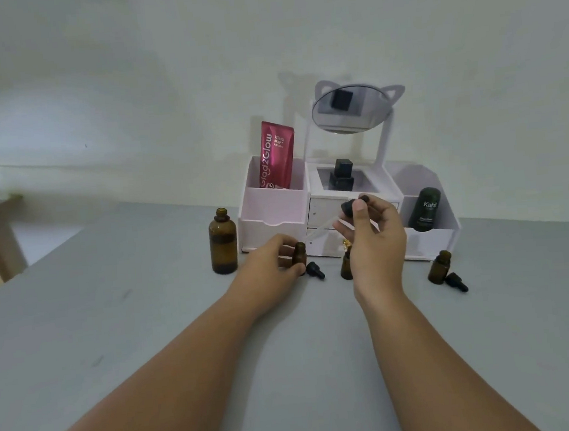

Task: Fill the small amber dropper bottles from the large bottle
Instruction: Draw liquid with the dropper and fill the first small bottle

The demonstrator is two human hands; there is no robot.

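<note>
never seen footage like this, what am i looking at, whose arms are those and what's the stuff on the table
No machine: one camera worn on a person's head looks down at their bare arms. The left hand grips a small amber bottle standing on the grey table. The right hand pinches a dropper by its black bulb, glass tube slanting towards that bottle. The large amber bottle stands uncapped on the left. Two more small bottles and two dropper caps sit nearby, before a white organiser with a mirror.

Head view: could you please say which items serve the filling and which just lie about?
Job: large amber bottle, small amber bottles, glass dropper, loose dropper caps.
Idle: white organiser, pink Glad2Glow tube, mirror, black perfume bottle, Kahf bottle.
</note>
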